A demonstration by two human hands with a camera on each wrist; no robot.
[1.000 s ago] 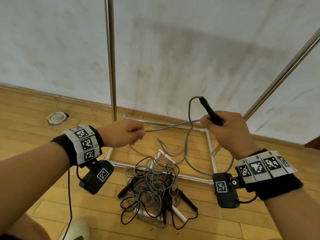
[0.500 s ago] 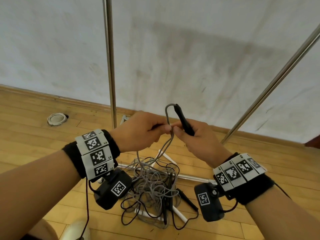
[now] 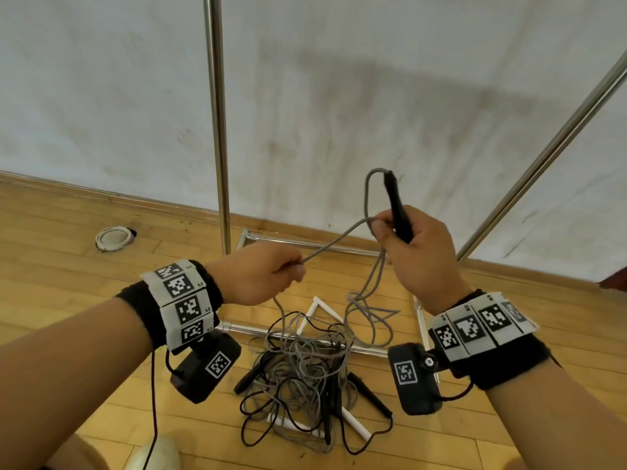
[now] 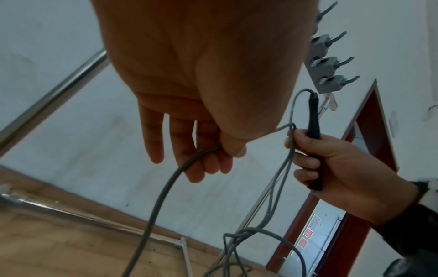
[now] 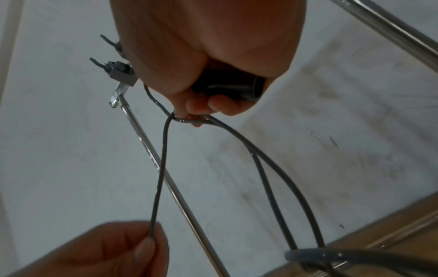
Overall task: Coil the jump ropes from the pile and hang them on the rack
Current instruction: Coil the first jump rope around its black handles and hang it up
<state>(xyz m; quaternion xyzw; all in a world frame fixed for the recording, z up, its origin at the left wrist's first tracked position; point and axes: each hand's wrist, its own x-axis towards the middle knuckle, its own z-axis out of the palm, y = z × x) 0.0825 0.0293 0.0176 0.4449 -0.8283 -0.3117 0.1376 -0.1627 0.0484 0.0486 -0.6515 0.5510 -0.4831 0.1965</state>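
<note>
My right hand (image 3: pixel 412 249) grips the black handle (image 3: pixel 398 208) of a grey jump rope (image 3: pixel 336 240) upright and pins a loop of the rope against it with the thumb (image 4: pixel 292 141). A short span of rope runs down-left to my left hand (image 3: pixel 268 276), which pinches it between thumb and fingers (image 4: pixel 233 150). From both hands the grey rope hangs to a tangled pile of grey and black ropes (image 3: pixel 305 374) on the floor. The metal rack (image 3: pixel 217 113) stands behind, with grey hooks (image 4: pixel 329 63) on its top bar in the left wrist view.
The rack's second post (image 3: pixel 549 150) slants up at right, and its base rails (image 3: pixel 305 244) frame the floor around the pile. A white round fitting (image 3: pixel 112 237) sits in the wooden floor at left. A red door frame (image 4: pixel 369 121) shows in the left wrist view.
The hands, together half a second ago, have drawn apart: my left hand slid down-left along the grey rope while my right hand kept the handle and the added loop.
</note>
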